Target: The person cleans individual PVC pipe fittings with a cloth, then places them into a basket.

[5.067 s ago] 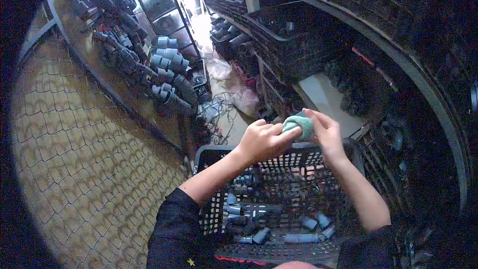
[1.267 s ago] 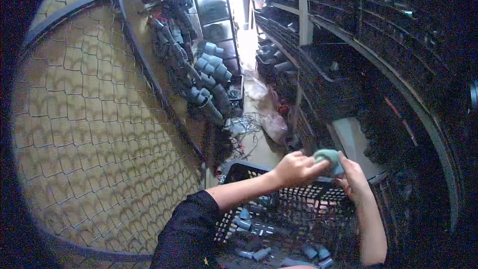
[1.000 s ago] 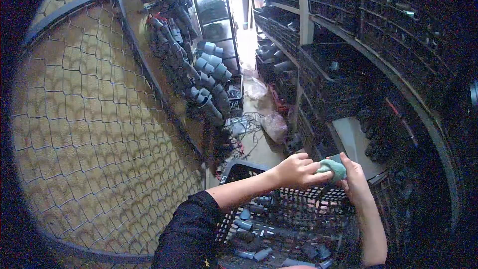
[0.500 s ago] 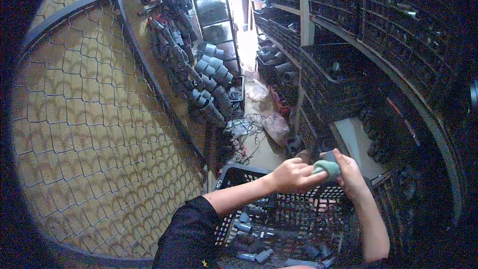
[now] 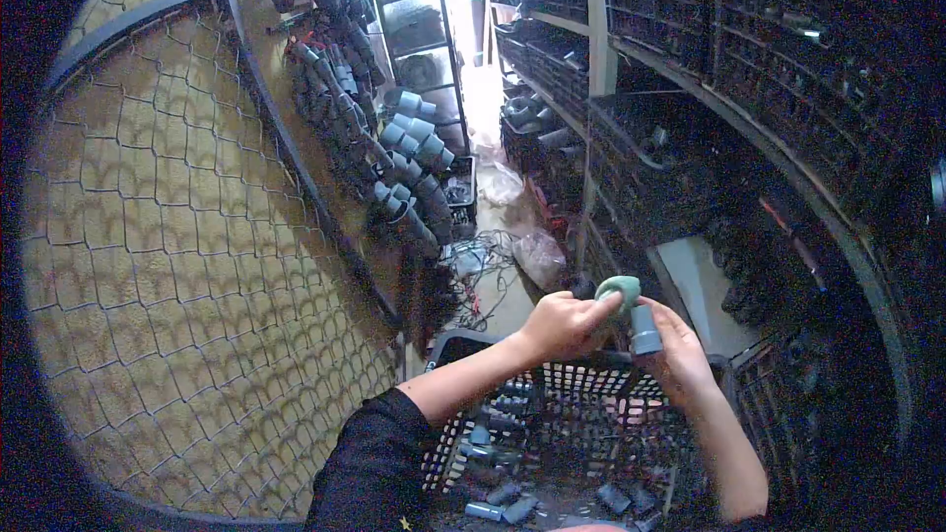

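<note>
My left hand (image 5: 565, 325) is closed on a wadded light-green cloth (image 5: 620, 290), the thumb and fingers pressed into it. My right hand (image 5: 682, 355) grips a short grey plastic pipe fitting (image 5: 645, 333), held upright just right of the cloth. Both hands are above the far rim of a black plastic crate (image 5: 455, 350) with slotted walls. Several more grey pipe fittings (image 5: 484, 510) lie loose in the bottom of the crate.
Chain-link fencing (image 5: 197, 266) stands along the left. Grey pipe fittings (image 5: 414, 133) are stacked beyond it. Shelves of black crates (image 5: 788, 30) line the right side. Plastic bags (image 5: 540, 254) and tangled cords (image 5: 488, 276) lie on the aisle floor.
The cloth, previously wrapped against the fitting between both hands, has moved up and left off it with my left hand. More of the fitting's side now shows in my right hand.
</note>
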A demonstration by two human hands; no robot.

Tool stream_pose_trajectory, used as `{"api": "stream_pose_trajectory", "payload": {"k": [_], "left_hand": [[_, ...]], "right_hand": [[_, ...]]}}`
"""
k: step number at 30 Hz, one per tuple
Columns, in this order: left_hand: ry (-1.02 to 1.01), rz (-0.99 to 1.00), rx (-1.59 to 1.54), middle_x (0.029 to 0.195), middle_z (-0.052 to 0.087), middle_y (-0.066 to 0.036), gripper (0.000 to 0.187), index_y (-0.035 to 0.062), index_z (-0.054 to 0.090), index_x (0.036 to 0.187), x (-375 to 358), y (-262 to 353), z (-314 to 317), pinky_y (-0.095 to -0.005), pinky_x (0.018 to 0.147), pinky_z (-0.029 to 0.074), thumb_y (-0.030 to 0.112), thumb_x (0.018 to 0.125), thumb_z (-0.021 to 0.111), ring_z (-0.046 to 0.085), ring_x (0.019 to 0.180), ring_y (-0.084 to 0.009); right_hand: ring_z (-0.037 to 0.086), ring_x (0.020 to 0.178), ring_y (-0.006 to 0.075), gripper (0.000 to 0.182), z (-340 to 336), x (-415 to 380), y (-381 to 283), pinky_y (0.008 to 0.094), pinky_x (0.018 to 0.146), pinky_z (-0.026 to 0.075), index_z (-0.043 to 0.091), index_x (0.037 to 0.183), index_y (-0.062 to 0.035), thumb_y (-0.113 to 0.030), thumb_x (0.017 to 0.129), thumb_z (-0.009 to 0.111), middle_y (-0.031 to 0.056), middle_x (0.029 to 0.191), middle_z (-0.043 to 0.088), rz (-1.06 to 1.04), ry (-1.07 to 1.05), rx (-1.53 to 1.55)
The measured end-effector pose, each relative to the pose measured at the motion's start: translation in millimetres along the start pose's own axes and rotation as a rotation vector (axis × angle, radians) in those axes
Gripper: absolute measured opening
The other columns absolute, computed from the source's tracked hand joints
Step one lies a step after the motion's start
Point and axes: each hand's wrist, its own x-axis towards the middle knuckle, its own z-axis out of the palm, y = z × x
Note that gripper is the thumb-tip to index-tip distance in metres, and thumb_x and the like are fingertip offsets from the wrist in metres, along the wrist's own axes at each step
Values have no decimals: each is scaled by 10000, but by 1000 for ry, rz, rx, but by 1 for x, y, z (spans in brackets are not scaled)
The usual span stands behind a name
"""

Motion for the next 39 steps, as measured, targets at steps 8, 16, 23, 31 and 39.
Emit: {"api": "stream_pose_trajectory", "payload": {"k": [8, 16, 23, 31, 39], "left_hand": [[-7, 262, 103, 646, 598, 58, 383, 169, 624, 1144, -4, 20, 2, -265, 474, 391, 227, 765, 628, 520, 463, -99], [-120, 78, 21, 669, 630, 16, 354, 129, 584, 1139, -4, 25, 14, -333, 494, 454, 224, 804, 648, 640, 573, -184], [-191, -823, -1258, 1163, 604, -22, 546, 41, 463, 1372, -7, 49, 37, -265, 820, 462, 215, 877, 613, 550, 996, -104], [-407, -1176, -2359, 796, 667, -51, 293, 52, 622, 1020, 21, 36, -10, -261, 447, 449, 285, 849, 572, 581, 512, -147], [-203, -954, -960, 900, 613, -16, 409, 66, 565, 1255, 22, 0, 3, -186, 562, 407, 227, 879, 563, 531, 653, -68]], "right_hand": [[577, 826, 103, 254, -18, 12, 2, 294, 709, 507, 493, 1092, -120, -357, 1009, 455, -1, 942, 576, -181, 240, 36], [576, 861, 94, 287, -12, 5, 4, 246, 735, 495, 451, 1132, -99, -254, 948, 606, 31, 965, 595, -299, 214, -149], [597, 1010, 172, 502, -3, 4, 3, 314, 866, 505, 387, 1331, -38, -135, 912, 647, 114, 1144, 612, -318, 273, 54], [587, 927, 103, 305, -3, 6, 2, 269, 831, 490, 517, 1170, -54, -234, 943, 612, 17, 986, 597, -280, 68, 231], [604, 896, 147, 377, -44, 27, -3, 315, 806, 490, 569, 1078, -4, -240, 832, 730, 73, 966, 639, -401, 435, -302]]}}
